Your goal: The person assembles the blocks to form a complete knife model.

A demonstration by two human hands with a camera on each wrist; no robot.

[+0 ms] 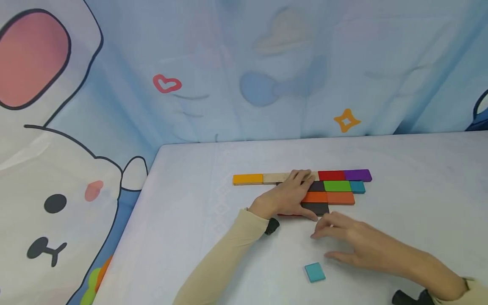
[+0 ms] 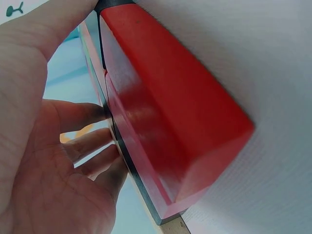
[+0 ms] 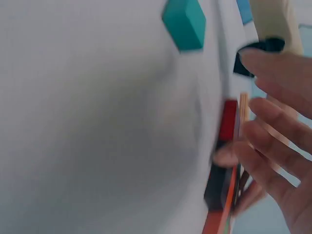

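Note:
Rows of flat coloured blocks lie side by side on the table. My left hand (image 1: 287,195) rests over the rows, fingers extended toward the far row and thumb by the front dark grey block (image 1: 315,208). A red block (image 2: 170,87) fills the left wrist view beside that hand; in the head view only a sliver of it shows. My right hand (image 1: 352,243) is just right of the front row, its fingers loosely bent around nothing. A small teal square block (image 1: 314,272) lies apart, nearer me, left of the right hand.
The far row has a yellow block (image 1: 248,179), pale wood, a red block (image 1: 331,176) and a purple block (image 1: 358,175). Nearer are a green block (image 1: 337,186), a teal block (image 1: 357,187) and orange blocks (image 1: 341,198). A patterned blue curtain (image 1: 228,114) hangs behind the white table (image 1: 183,190).

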